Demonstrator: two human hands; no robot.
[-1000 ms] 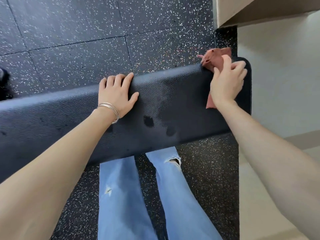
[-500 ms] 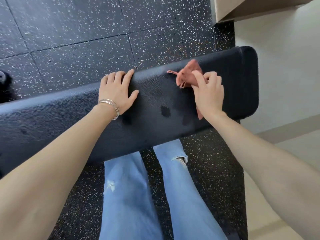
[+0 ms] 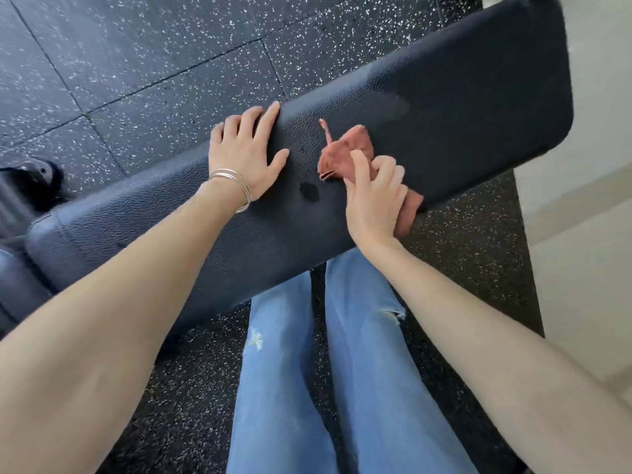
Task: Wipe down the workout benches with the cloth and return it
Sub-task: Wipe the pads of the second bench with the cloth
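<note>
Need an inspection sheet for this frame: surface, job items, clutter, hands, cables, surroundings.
Surface: black bench pad, textured, with a dark wet spot near the middle.
Job's things: reddish cloth, bunched, on the pad.
Clutter: nothing seen on the pad.
Grippers: left hand flat on the pad, bracelets at the wrist; right hand gripping the cloth.
Cables: nothing seen.
Surroundings: speckled rubber floor; pale wall at right; dark object on the floor at left, unclear.
</note>
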